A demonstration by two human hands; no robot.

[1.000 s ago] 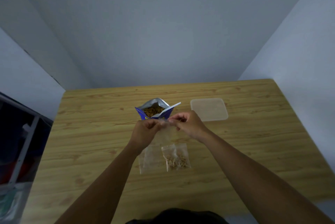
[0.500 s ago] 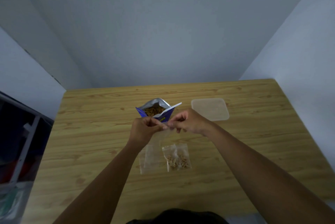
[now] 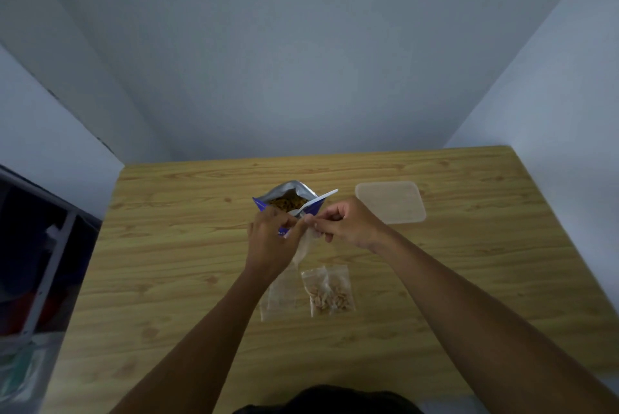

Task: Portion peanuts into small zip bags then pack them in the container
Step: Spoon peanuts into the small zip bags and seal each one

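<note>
Centrally, above the wooden worktop [image 3: 187,246]: left hand [image 3: 268,243] and right hand [image 3: 348,226] meeting, each grip pinched shut on the top edge of an empty clear zip bag [image 3: 306,246] hanging between them. Just behind at 12 o'clock, an open blue peanut pouch [image 3: 288,201]; at 2 o'clock, a translucent container [image 3: 390,201]. At 6 o'clock, lying flat, a filled peanut bag [image 3: 330,293] beside an empty one [image 3: 278,296].
</note>
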